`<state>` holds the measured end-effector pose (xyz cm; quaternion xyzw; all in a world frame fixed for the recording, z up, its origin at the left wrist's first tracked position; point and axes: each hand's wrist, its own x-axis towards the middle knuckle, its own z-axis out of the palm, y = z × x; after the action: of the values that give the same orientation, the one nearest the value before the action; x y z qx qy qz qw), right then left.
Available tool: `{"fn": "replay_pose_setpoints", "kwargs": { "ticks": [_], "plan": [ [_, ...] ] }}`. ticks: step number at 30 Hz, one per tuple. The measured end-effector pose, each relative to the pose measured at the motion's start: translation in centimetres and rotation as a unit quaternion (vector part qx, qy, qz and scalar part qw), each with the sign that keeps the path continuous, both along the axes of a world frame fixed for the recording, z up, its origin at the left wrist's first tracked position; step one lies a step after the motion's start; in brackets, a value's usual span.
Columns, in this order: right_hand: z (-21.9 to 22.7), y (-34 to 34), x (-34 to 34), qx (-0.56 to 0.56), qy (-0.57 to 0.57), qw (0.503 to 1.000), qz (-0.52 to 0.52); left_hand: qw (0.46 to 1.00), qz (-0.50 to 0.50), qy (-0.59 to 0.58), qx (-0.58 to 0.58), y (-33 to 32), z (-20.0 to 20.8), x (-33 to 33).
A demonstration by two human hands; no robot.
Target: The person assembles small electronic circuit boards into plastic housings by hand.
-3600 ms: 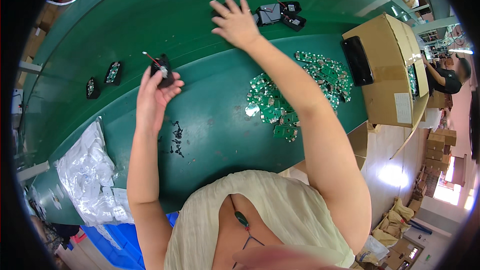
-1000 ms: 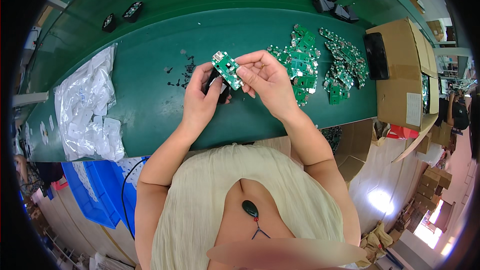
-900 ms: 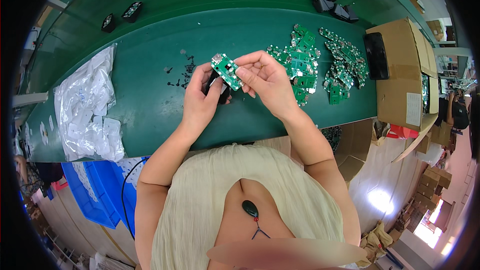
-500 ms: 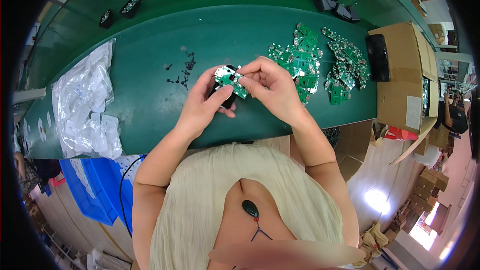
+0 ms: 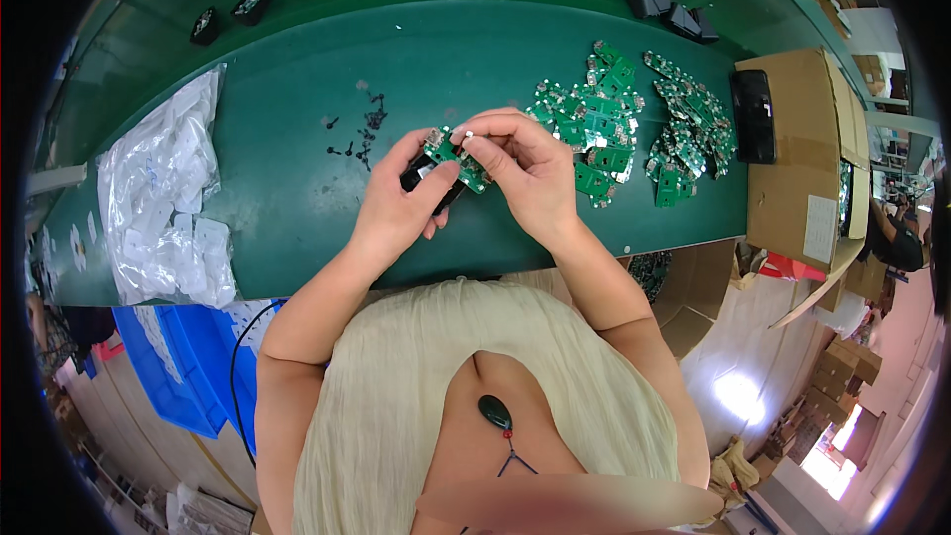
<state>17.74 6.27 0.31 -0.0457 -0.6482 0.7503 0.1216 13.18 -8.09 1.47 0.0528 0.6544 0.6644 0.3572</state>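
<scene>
Above the near middle of the green bench (image 5: 297,228), I have both hands working close together on one small assembly. The left hand (image 5: 391,200) is curled firmly around the black case (image 5: 452,200), its thumb lying over the green board (image 5: 474,179), which sits tilted across the case's top; I cannot tell whether it is seated in it. The right hand (image 5: 532,173) is nearly closed, thumb and forefinger pinched at the board's upper edge around a tiny white piece (image 5: 469,135), perhaps a plug, though too small for me to be sure; its other fingers are bent in behind. To do this fiddly step well, I judge the left hand should do the steadying, with the thumb pressing on bare board rather than on parts, so that case and board cannot slide apart. The right should grip the white piece by its body, not by any wire, and push straight along its line; a skewed push could bend contacts or jam it. Any lead had better lie clear of the board's edge, where it might get pinched. The black screws (image 5: 372,121) and the board pile (image 5: 599,129) lie apart from my hands.
</scene>
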Motion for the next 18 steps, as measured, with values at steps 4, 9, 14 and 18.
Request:
{"fn": "replay_pose_setpoints", "kwargs": {
  "ticks": [4, 9, 14, 18],
  "plan": [
    [-0.3, -0.2, -0.2, -0.017, 0.003, 1.000, 0.012, 1.000, -0.007, 0.010, -0.014, 0.0, 0.2, 0.0],
    [-0.2, -0.3, -0.3, -0.065, -0.029, 0.997, 0.019, 1.000, -0.010, 0.015, -0.025, -0.1, 0.6, 0.0],
    [0.2, -0.1, -0.5, -0.061, -0.050, 0.996, 0.051, 0.999, -0.006, 0.011, -0.033, -0.5, 0.8, 0.0],
    [0.4, 1.1, -0.7, 0.137, 0.013, 0.987, 0.083, 0.998, -0.028, -0.015, -0.051, -0.9, 1.6, -0.4]
  ]
}}
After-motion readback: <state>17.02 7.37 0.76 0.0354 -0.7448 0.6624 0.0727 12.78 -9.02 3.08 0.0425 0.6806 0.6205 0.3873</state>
